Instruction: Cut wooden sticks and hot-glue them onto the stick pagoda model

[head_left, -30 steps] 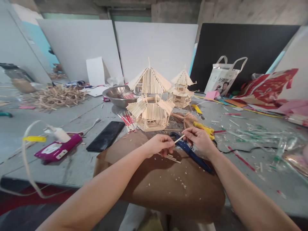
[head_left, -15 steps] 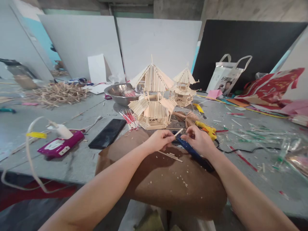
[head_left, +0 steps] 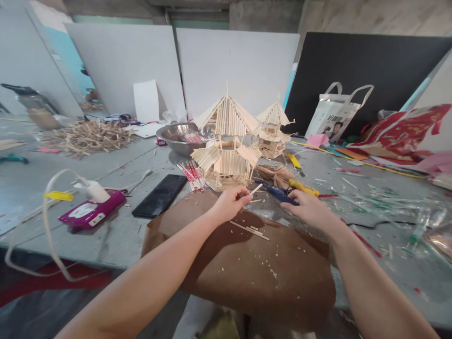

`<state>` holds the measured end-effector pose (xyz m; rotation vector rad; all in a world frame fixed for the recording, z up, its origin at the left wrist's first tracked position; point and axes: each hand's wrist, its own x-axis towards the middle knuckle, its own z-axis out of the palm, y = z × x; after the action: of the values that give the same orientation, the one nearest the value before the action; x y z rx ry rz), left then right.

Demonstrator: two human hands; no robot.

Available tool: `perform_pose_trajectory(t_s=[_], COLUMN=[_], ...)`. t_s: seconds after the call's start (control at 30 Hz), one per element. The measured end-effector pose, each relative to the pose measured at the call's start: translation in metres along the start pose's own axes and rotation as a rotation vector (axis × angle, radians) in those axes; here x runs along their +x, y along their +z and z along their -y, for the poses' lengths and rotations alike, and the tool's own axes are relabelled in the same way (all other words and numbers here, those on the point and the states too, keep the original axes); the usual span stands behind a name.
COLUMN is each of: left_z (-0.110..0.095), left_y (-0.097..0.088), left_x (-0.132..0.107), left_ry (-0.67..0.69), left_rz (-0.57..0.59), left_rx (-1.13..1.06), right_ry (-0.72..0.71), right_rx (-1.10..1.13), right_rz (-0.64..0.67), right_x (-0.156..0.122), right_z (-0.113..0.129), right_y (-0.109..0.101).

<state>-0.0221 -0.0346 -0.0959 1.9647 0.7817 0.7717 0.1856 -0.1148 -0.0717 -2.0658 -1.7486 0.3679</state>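
My left hand [head_left: 230, 203] is closed in a pinch on a short wooden stick [head_left: 256, 189], which points up and right toward the big stick pavilion model [head_left: 226, 141]. My right hand [head_left: 310, 210] lies low on the table with its fingers curled over the handle of a blue-handled tool [head_left: 277, 192]; the tool's tip points left, just below the stick. Under both hands lies a brown paper sheet [head_left: 247, 263] with a few loose sticks [head_left: 250, 230] and crumbs on it.
A smaller stick pavilion [head_left: 272, 131] and a steel bowl [head_left: 176, 137] stand behind the big model. A yellow glue gun [head_left: 302, 187] lies right of the tool. A black phone [head_left: 160, 195], a magenta box with a white charger [head_left: 92, 210] and a stick pile [head_left: 88, 136] sit left. Plastic scraps litter the right.
My right hand let go of the stick's end and dropped onto the blue-handled tool, which now lies farther up the table. My left hand kept the stick and moved it slightly forward.
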Motion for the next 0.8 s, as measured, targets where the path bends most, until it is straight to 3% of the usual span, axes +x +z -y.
perform_pose_trajectory(t_s=[0.1,0.17,0.23,0.3,0.4,0.53,0.6,0.67,0.73,0.8], left_z=[0.0,-0.002,-0.005,-0.007,-0.011,-0.014,-0.014,-0.015,-0.015,-0.015], left_y=[-0.001,0.0,0.001,0.002,0.007,0.015,0.02,0.024,0.028,0.03], left_x=[0.0,0.0,0.0,-0.002,-0.004,-0.007,-0.008,-0.01,-0.011,-0.012], left_ry=[0.126,0.255,0.353,0.378,0.265,0.014,-0.009,-0.003,-0.014,-0.029], left_rz=[-0.069,-0.103,-0.131,-0.152,-0.099,0.001,-0.029,-0.058,-0.062,-0.045], left_rx=[0.05,0.094,0.111,0.092,-0.037,-0.25,-0.288,-0.3,-0.295,-0.251], right_ry=[0.107,0.088,-0.003,-0.096,-0.168,-0.098,-0.101,-0.152,-0.204,-0.221], right_rx=[0.342,0.643,0.936,1.13,1.257,1.44,1.537,1.598,1.608,1.578], right_rz=[-0.148,-0.213,-0.173,-0.023,0.122,0.06,0.081,0.184,0.29,0.314], right_x=[0.001,-0.002,-0.005,-0.007,-0.007,-0.004,-0.004,-0.005,-0.007,-0.009], right_z=[-0.003,-0.003,-0.001,0.001,0.006,0.016,0.021,0.026,0.03,0.033], right_y=[-0.006,-0.007,-0.004,0.001,0.01,0.022,0.025,0.027,0.029,0.032])
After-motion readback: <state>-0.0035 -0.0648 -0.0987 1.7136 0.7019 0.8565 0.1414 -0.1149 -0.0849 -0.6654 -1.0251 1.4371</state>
